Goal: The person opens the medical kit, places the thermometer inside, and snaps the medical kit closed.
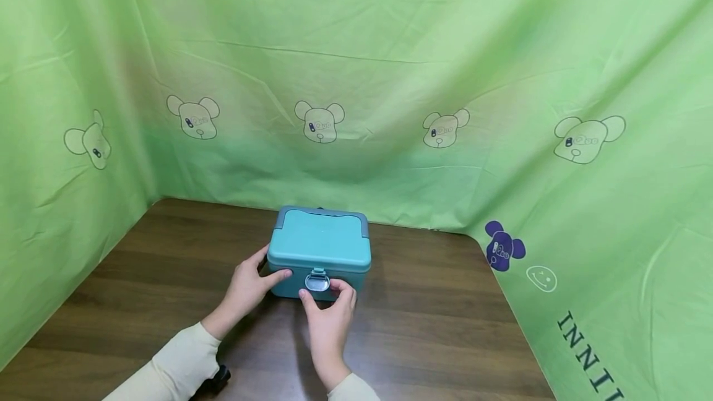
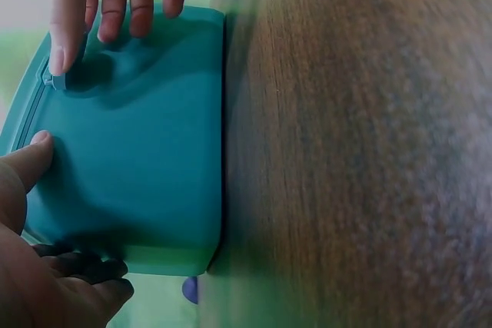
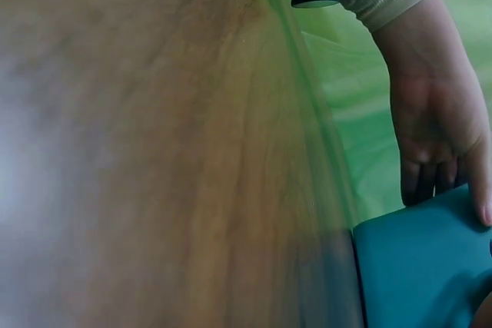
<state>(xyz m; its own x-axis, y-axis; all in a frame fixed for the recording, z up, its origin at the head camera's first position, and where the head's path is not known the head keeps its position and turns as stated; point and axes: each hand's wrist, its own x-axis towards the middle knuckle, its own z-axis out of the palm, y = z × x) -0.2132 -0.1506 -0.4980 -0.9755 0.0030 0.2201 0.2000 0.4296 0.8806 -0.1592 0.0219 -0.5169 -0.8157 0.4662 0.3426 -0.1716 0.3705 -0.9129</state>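
Note:
A teal lidded box [image 1: 320, 240] stands on the table, its lid down and a metal-looking latch [image 1: 317, 282] on its front. My left hand [image 1: 247, 286] grips the box's left front corner, thumb on the front face and the other fingers along the side. At the latch, my right hand [image 1: 332, 320] has its thumb at the lower left and its index finger at the right edge, pinching it. The left wrist view shows a right-hand finger on the latch [image 2: 58, 81] by the lid seam. In the right wrist view my left hand [image 3: 438, 120] meets the box [image 3: 415, 266].
The brown wood-grain table [image 1: 434, 327] carries the box near its back edge. Green cloth [image 1: 379, 166] printed with bear heads hangs behind and along both sides. A black device [image 1: 217, 381] sits by the left sleeve.

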